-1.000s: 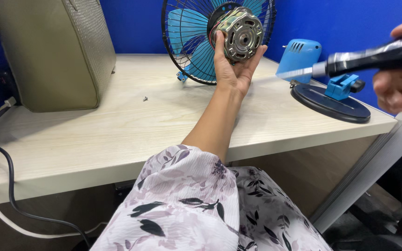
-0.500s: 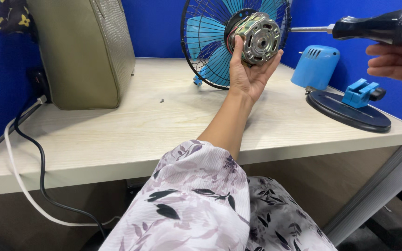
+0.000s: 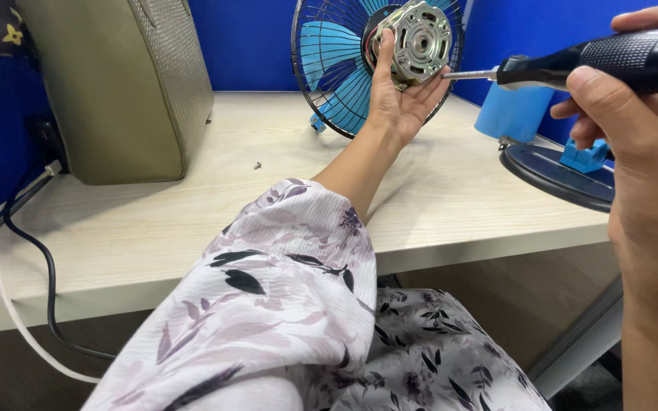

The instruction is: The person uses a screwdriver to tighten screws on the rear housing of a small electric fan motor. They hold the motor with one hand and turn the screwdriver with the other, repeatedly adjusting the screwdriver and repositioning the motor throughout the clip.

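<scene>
Head view. Left hand (image 3: 399, 99) was up over the tabletop (image 3: 192, 221), fingers wrapped round the motor (image 3: 419, 39), holding it face-on in front of the fan guard (image 3: 336, 68) with its blue blades. Right hand (image 3: 634, 114) was clamped on the black grip of the screwdriver (image 3: 573, 67).

Change noted against half a second before: the driver shaft, which had sat high and clear of the motor, had dropped and closed in; its tip now lay at the motor's right rim, touching or just short of it, I could not tell which. The motor had hardly shifted in the palm. I judged this as lining the tip up on a fastener at the motor's edge, with turning not yet evident.

Around them: blue stand piece (image 3: 513, 113) and dark round base (image 3: 550, 175) to the right, a loose screw (image 3: 257, 164) on the tabletop, an olive bag (image 3: 123, 84) at left, cables (image 3: 24, 251) hanging off the edge.
</scene>
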